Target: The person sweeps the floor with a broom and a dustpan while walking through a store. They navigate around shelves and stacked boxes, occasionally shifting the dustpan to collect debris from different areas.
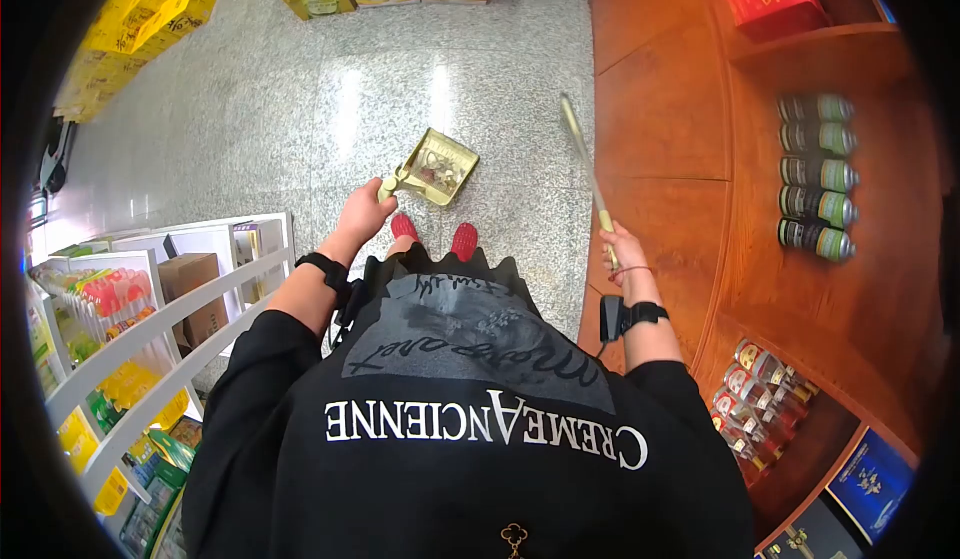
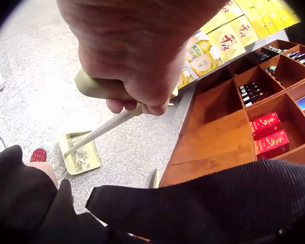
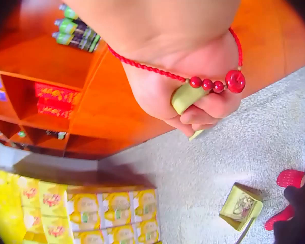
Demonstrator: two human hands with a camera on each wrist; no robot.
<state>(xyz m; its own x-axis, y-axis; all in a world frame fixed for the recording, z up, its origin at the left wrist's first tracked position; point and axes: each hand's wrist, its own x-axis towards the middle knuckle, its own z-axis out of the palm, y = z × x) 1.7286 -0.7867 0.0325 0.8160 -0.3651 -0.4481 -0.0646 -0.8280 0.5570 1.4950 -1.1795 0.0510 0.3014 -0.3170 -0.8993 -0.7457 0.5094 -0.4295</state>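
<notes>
My top (image 1: 460, 489): label "CREMEANCIENNE", script "Margaret", both inverted in head view. Yellow cartons (image 2: 226, 43): red chars. not legible; labels on cans (image 1: 818, 174) too sm. to read. R hand (image 1: 625, 249): grasping pale stick (image 1: 583, 154), nr. floor (image 1: 250, 119) R edge, by wood cabinet (image 1: 655, 129); grip partly hidden by fingers, far end unclear. L hand (image 1: 367, 209): clasped round handle (image 1: 387, 191) of dustpan (image 1: 430, 195). Pan, w/ debris (image 1: 437, 171), lies ahead & R of L hand, just beyond red shoes (image 1: 465, 241).
</notes>
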